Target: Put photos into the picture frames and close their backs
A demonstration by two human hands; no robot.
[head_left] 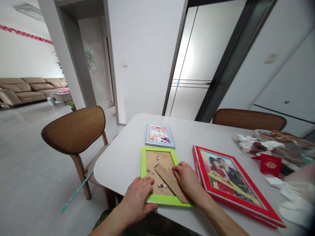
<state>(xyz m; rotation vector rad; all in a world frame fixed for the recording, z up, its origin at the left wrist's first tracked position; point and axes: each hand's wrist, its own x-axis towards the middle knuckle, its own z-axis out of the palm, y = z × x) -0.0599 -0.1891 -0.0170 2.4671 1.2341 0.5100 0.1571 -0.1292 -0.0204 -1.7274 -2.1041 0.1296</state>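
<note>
Green frame [143, 164] lies back up at the near edge of the table [120, 164]. Our left hand [139, 198] rests on its near left corner, fingers loosely bent; our right fingers [177, 167] pinch narrowly at a metal clip. Blue frame [159, 135] just beyond the green one; red frames [236, 180] to its right.
</note>
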